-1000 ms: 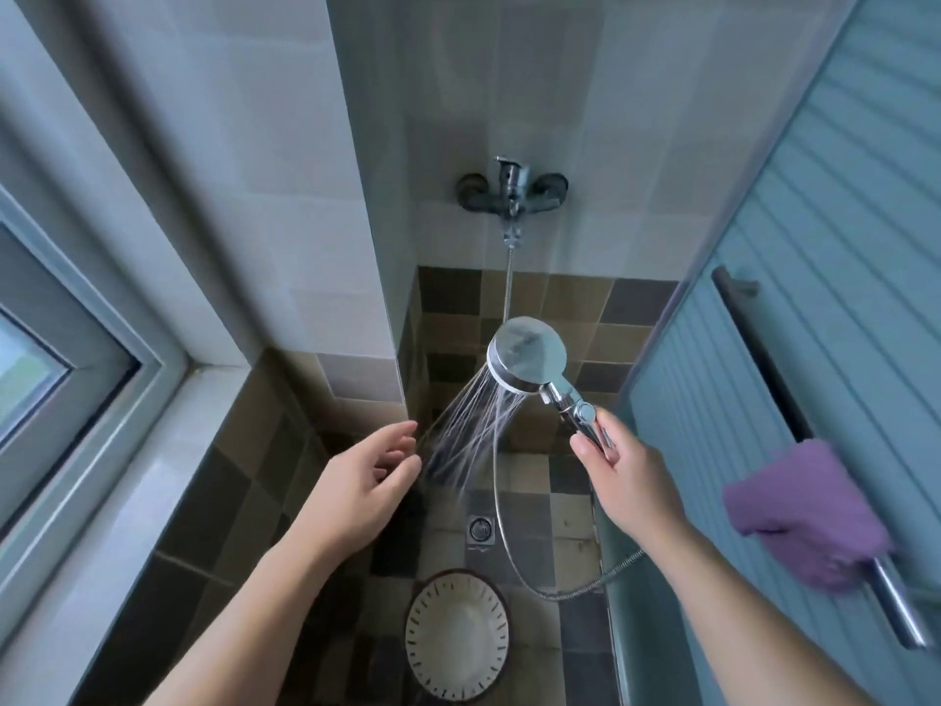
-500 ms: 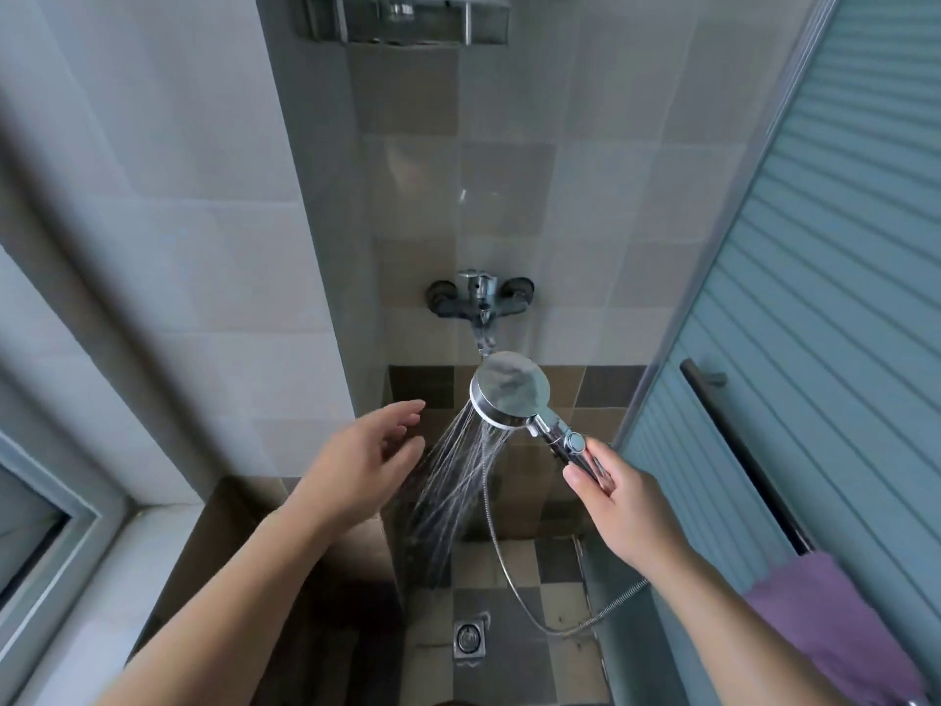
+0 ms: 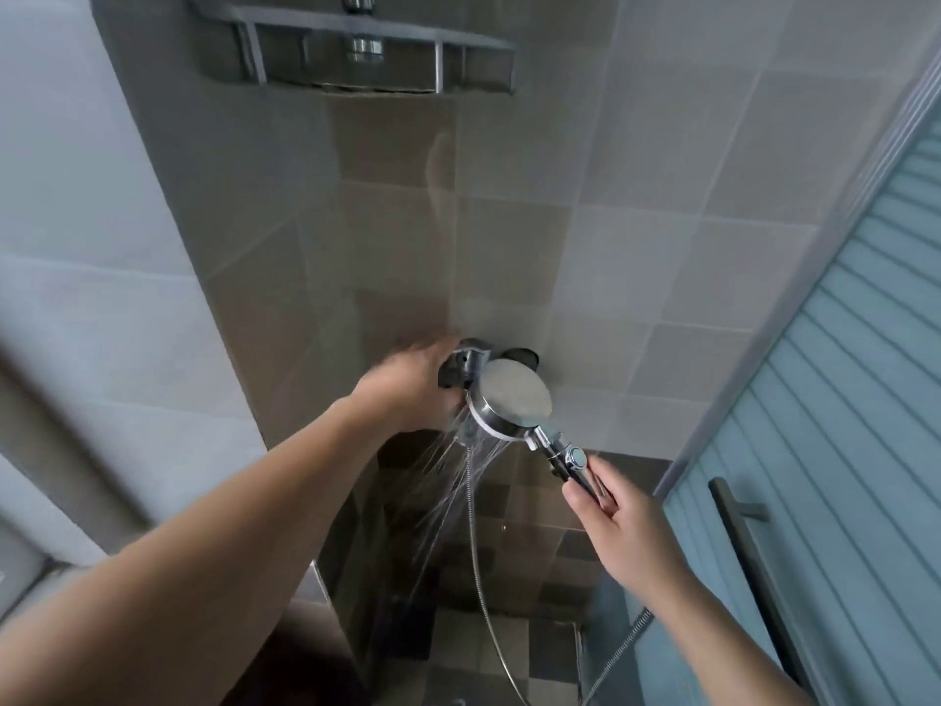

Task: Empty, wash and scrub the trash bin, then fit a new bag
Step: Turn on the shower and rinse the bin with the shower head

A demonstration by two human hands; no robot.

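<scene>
Two hands up at the wall tap [image 3: 466, 366]: left hand [image 3: 407, 389], free beside the spray a second ago, now reaches it, grip unclear. Right hand [image 3: 618, 522] clenches the running shower head [image 3: 511, 407] just below-right. Likely shutting water; trash bin out of view.

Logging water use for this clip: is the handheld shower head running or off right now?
Running. Streams of water fan down from the shower head, held by the right hand; the left hand is at the wall tap.
</scene>
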